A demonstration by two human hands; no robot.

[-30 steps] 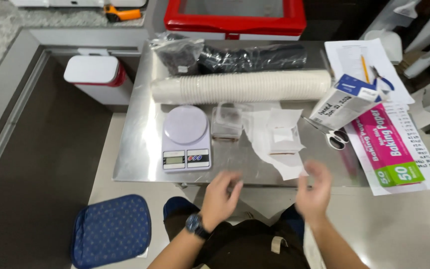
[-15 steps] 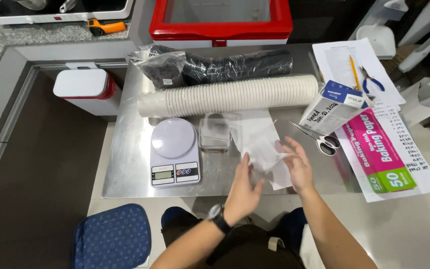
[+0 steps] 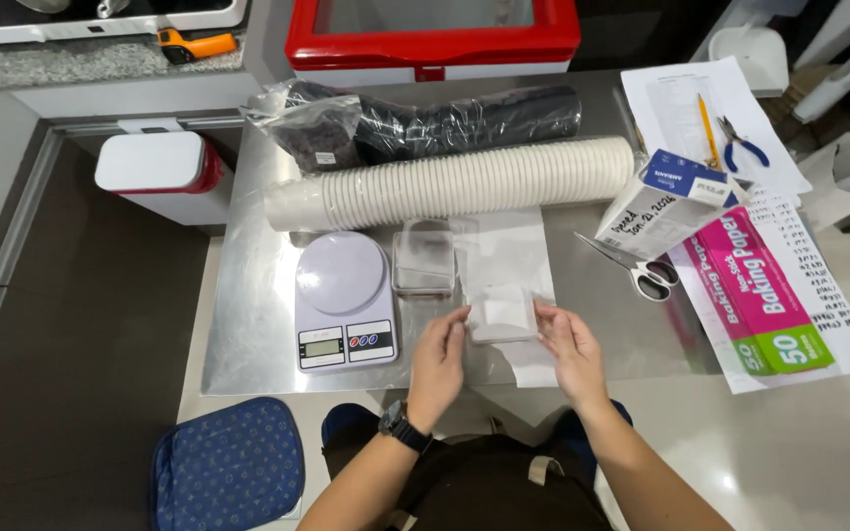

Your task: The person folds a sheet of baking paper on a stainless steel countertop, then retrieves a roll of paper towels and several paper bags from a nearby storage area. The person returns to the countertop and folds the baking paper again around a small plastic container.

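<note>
My left hand and my right hand each pinch one side of a small square of white paper, which lies over a larger white sheet on the steel table. A black watch is on my left wrist. Just left of my left hand stands a white digital kitchen scale. A small clear plastic container sits behind the paper square.
A long sleeve of stacked white paper cups and a dark bagged roll lie across the back. Scissors, a blue-and-white box, a pink baking-paper box, pliers and a pencil are at right. A blue cushion sits at lower left.
Both hands moved forward from the table's near edge onto the paper and took hold of the small square. The camera view shifted closer to the table.
</note>
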